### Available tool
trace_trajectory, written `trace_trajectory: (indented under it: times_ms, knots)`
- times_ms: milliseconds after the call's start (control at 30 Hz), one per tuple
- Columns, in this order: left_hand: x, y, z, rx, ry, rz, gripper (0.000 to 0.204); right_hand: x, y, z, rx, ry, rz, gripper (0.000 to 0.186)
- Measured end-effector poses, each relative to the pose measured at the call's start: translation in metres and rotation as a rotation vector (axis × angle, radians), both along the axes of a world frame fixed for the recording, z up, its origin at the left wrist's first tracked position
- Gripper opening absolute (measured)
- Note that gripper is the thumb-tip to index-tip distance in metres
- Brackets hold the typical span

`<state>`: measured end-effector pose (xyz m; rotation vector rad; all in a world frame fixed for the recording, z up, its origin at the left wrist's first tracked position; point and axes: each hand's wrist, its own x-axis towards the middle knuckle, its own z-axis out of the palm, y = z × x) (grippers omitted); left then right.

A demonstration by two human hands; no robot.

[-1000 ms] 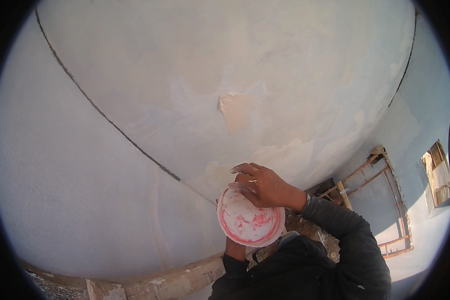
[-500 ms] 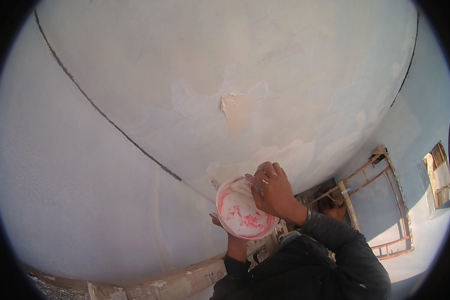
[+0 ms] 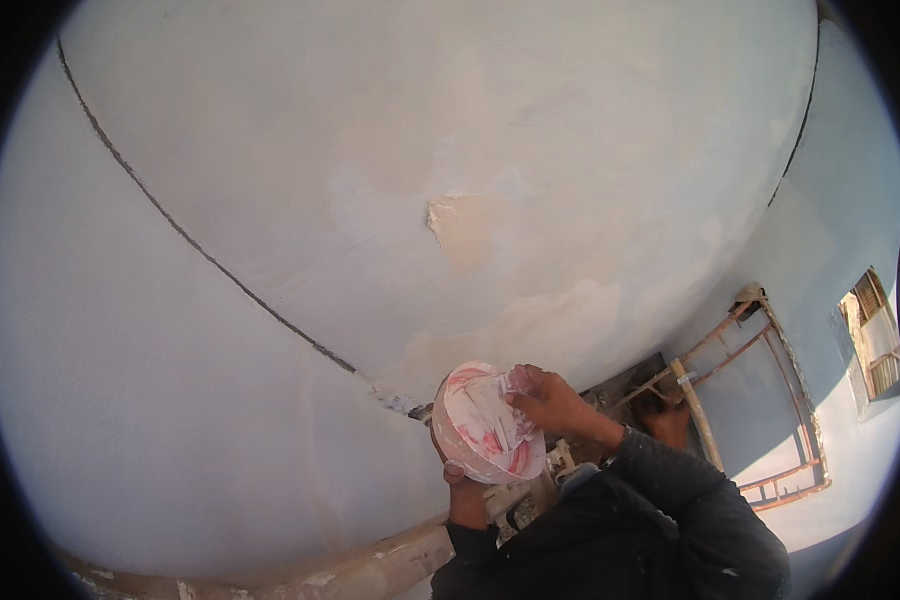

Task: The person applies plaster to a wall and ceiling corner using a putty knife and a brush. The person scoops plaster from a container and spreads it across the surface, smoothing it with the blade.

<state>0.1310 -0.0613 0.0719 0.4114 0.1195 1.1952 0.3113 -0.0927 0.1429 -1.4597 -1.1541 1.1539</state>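
Note:
A round bowl [image 3: 458, 440] of white putty streaked with pink rests tilted in my left hand [image 3: 463, 485], whose fingers wrap its underside and left side. Beside the bowl's left rim, a putty-smeared blade like a putty knife [image 3: 394, 399] sticks out near my left fingertips; its handle is mostly hidden. At the bowl's right inner side is my right hand [image 3: 555, 405], fingers closed together. Something pale and pinkish shows at those fingertips, too small and smeared to name.
Ahead rises a wall [image 3: 570, 150] with a patch of fresh putty [image 3: 460, 230] and a dark groove [image 3: 195, 250]. Below stands a wooden beam [image 3: 370, 570]. Rusty scaffold frames [image 3: 770, 350] stand at the right, near a window opening [image 3: 875, 330].
The bowl has tipped toward my right hand, which has lowered and turned at its rim. The blade now shows further out on the left of the bowl.

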Motion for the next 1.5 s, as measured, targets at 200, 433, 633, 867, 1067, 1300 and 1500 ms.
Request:
trace_trajectory:
  times_ms: [200, 433, 633, 867, 1067, 1300, 1500]
  knots:
    - [0.0, -0.001, -0.001, -0.008, 0.022, 0.011, 0.122, -0.013, -0.017, 0.01, 0.018, 0.268, -0.036, 0.032]
    - [0.0, -0.007, -0.001, -0.021, 0.051, 0.026, 0.12, -0.018, -0.018, 0.015, 0.101, 0.234, 0.023, 0.035]
    - [-0.002, -0.015, -0.004, -0.035, 0.066, 0.047, 0.119, -0.012, -0.021, 0.027, 0.089, 0.016, 0.147, 0.035]
    - [-0.008, -0.023, -0.004, -0.047, 0.078, 0.052, 0.118, -0.024, -0.032, 0.046, 0.376, -0.607, 0.334, 0.046]
    - [-0.013, -0.028, -0.001, -0.045, 0.08, 0.065, 0.117, -0.011, -0.04, 0.081, 0.357, -0.583, 0.293, 0.043]
    - [-0.004, -0.017, 0.003, -0.031, 0.033, 0.029, 0.116, 0.026, -0.01, 0.072, 0.489, -0.458, 0.238, 0.033]
    - [0.007, 0.002, 0.011, -0.018, -0.043, 0.001, 0.115, 0.01, 0.005, 0.048, 0.181, -0.168, 0.073, 0.035]
